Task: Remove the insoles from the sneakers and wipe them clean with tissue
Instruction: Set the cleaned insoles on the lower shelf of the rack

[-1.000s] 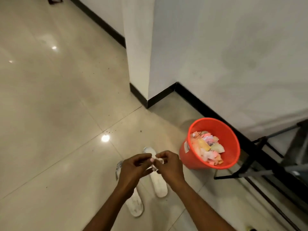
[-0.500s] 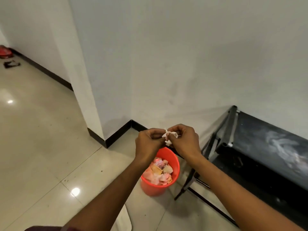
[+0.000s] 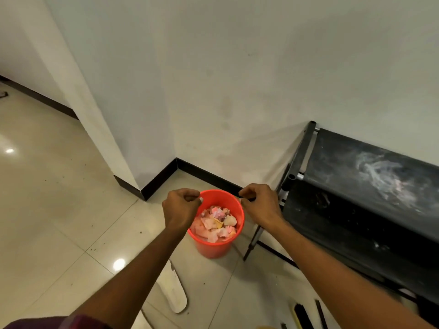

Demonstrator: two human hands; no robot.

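Insole (image 3: 173, 290): out of shoe, flat on floor (image 3: 47, 233), at 6 o'clock from bucket (image 3: 215, 248), just beside it, not touching. 2nd insole (image 3: 146, 319): only a sliver at frame bottom, approx 7 o'clock from bucket, partly hidden by L forearm. No sneakers in view.

L hand (image 3: 181, 207) at bucket's 10 o'clock, R hand (image 3: 260, 205) at its 2 o'clock, both raised over rim, apart w/ open bucket mouth between. Fingers on both curled in, thumb to forefinger, narrow pinch. Pale speck at L fingertips, poss. tissue; too small to tell. R pinch: contents can't be told either. Bucket approx half full of pink and cream scraps (image 3: 215, 222). Black rack (image 3: 356, 198) at 3 o'clock against wall (image 3: 237, 91); brushes (image 3: 301, 314) on floor at 5 o'clock.

Step, prob.: binning used tissue; wiping likely done or nearly, no way to confirm from here.

Risks:
- Scrap light, hands above rim not inside; release off-centre = flutters past rim onto floor or onto insole.
- Floor shows dark grit specks near insoles; wiped face down or dragged = dirty again.
- Insoles underfoot, close to body; step fwd toward bucket = tread on them, scuff or crease.
- Bucket light plastic; knock from wrist or foot = tips, scraps spill over insoles.
- No fresh tissue in view; if more wiping needed, must be fetched first.
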